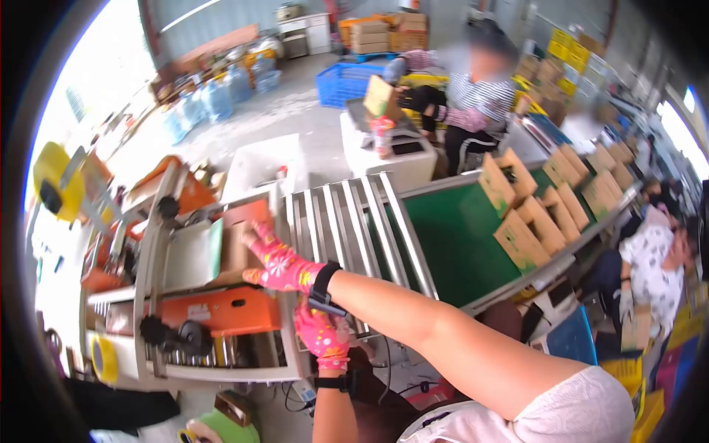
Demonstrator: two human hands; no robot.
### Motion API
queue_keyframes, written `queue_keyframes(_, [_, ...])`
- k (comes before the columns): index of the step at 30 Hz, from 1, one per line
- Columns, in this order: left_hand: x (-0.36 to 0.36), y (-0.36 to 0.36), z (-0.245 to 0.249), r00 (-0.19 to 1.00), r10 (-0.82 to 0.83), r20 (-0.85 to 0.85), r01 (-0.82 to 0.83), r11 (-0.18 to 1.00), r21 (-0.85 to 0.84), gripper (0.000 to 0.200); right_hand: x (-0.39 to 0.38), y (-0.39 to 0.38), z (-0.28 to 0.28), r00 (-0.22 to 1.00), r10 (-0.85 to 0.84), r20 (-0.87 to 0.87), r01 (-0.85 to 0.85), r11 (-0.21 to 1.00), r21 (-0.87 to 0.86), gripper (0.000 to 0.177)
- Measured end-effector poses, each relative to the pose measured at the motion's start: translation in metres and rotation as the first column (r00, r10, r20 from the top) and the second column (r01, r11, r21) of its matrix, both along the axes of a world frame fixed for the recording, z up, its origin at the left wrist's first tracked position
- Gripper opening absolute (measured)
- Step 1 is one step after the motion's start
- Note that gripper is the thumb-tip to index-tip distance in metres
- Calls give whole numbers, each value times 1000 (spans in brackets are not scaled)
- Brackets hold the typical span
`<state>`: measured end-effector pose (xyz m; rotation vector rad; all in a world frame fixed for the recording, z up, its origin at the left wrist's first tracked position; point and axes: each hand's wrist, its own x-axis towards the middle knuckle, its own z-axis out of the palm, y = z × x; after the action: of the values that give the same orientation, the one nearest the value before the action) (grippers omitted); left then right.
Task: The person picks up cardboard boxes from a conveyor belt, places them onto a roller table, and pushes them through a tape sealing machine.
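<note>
My right hand (284,264), in a pink patterned glove, reaches left across the front of the rollers. Its fingers are spread against the near end of a brown cardboard box (235,255), which lies in the carton taping machine (289,354). A black strap (325,280) circles my right wrist. Below it my left hand (323,338), in a matching glove, is beside the machine's right edge. Nothing shows in its loosely bent fingers, though the right wrist partly covers them. A light plate with a green edge (193,255) flanks the box.
Metal rollers (347,229) join a green conveyor belt (450,236) bearing several open cardboard boxes (532,229). A person in a striped top (480,92) sits behind it; another person (653,266) is at right. Yellow tape rolls (59,181), a blue crate (343,85) and water bottles (214,100) stand around.
</note>
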<state>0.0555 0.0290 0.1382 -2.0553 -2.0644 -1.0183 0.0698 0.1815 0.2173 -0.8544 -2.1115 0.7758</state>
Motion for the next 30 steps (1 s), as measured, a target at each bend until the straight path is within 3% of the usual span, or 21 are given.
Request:
queue_keyframes(1, [0,3,4,999,-35,14,34,998,49,47,18,-5,-3,1000,24,6,-23,995,-99,81])
queue_keyframes(4, [9,4,13,998,-33,49,27,993,119,40,108,-35,-23,918,-78,389,107,993,-53,75])
queue_keyframes(5, [12,2,20,997,-41,60,34,993,109,34,148,-45,-21,903,-112,416,143,989,-42,74])
queue_keyframes(7, [11,4,16,998,-48,46,43,995,94,31,235,-69,-40,801,-460,383,394,887,242,75])
queue_keyframes(9, [10,6,15,998,-64,3,64,992,108,28,325,-95,-28,507,-746,431,641,661,390,77])
queue_keyframes(10, [11,5,18,996,-90,-12,91,990,109,28,369,-107,-31,286,-852,439,744,486,458,80])
queue_keyframes(12, [14,8,18,993,-109,47,105,992,66,26,445,-129,-25,-52,-860,508,809,261,526,80])
queue_keyframes(13, [13,10,15,990,-115,78,113,993,32,24,481,-134,-33,-126,-838,531,839,196,508,79])
queue_keyframes(14, [7,19,-7,952,-117,282,115,993,24,23,507,-134,-21,-80,-745,663,929,184,320,67])
queue_keyframes(15, [8,32,-27,732,-148,665,171,985,31,26,536,-133,-31,35,-702,711,969,198,148,50])
queue_keyframes(17, [63,41,4,516,-253,818,290,950,111,31,568,-128,-74,188,-833,520,960,268,84,26])
queue_keyframes(18, [91,43,25,358,-266,895,427,899,96,37,566,-125,-78,145,-792,593,962,253,103,20])
queue_keyframes(19, [123,45,46,317,-299,900,561,824,76,39,561,-116,-77,104,-745,659,960,247,128,14])
queue_keyframes(20, [155,49,52,425,-480,767,602,783,156,31,552,-119,-70,105,-807,581,967,219,129,10])
queue_keyframes(23, [232,61,72,517,-582,628,781,620,-69,23,543,-137,-65,233,-791,566,934,344,96,15])
queue_keyframes(24, [250,73,44,429,-566,704,826,561,-53,28,542,-148,-56,341,-757,558,918,395,-25,17])
queue_keyframes(25, [265,82,25,504,-609,612,820,560,-118,33,541,-163,-47,447,-714,539,885,443,-146,19])
queue_keyframes(27, [295,97,-37,250,-166,954,738,670,-77,37,532,-189,-34,638,-552,537,741,628,-236,29])
queue_keyframes(28, [292,106,-52,443,212,871,636,611,-472,46,526,-200,-45,706,-513,489,666,715,-212,29])
queue_keyframes(29, [290,110,-52,575,537,617,463,409,-787,57,517,-209,-55,766,-467,442,585,791,-178,29])
queue_keyframes(30, [289,96,-57,422,654,628,556,361,-749,61,506,-219,-51,794,-427,432,539,823,-178,29])
